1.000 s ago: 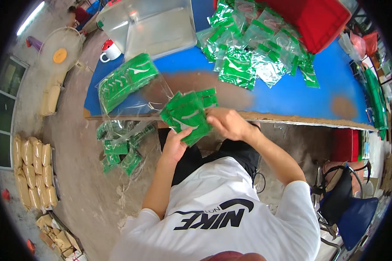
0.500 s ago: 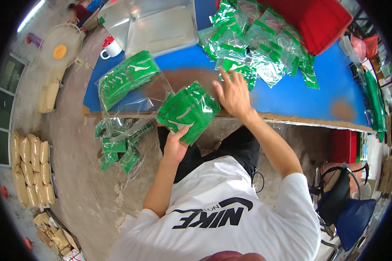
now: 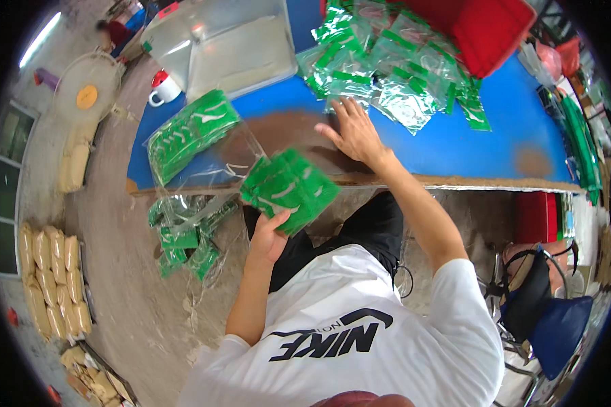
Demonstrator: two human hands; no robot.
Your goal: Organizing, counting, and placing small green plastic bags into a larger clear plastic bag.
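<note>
The left hand [image 3: 271, 239] is gripping a stack of flat, green, squarish plastic packets [image 3: 290, 188] at its near edge. The thumb lies on top; the fingers beneath are hidden, so their support cannot be verified. The stack is tilted and held in the air at the table's front edge, with its far side unsupported. Judged risk: packets could slide out or fan apart, caused by slick film and a one-edge hold; a loosened thumb could drop some to the floor.

Beyond the grip and to its right, the right hand [image 3: 360, 139] is spread, with nothing visible in it. Its fingertips are at the near fringe of a loose heap of green-and-clear glossy plastic packets [image 3: 407, 102]; contact cannot be confirmed. Judged risk: a careless sweep there could scatter the overlapping pieces.

Just left of the grip, a clear plastic bag holding a row of green packets [image 3: 193, 132] lies on the blue, brown-worn tabletop [image 3: 468, 152]. Its loose film reaches close to the stack; a corner could snag there. Lower left of the grip, more green packets in clear film [image 3: 180, 237] show below the table edge; their support cannot be determined.

Farther beyond stands a translucent rectangular plastic bin [image 3: 244, 54].
</note>
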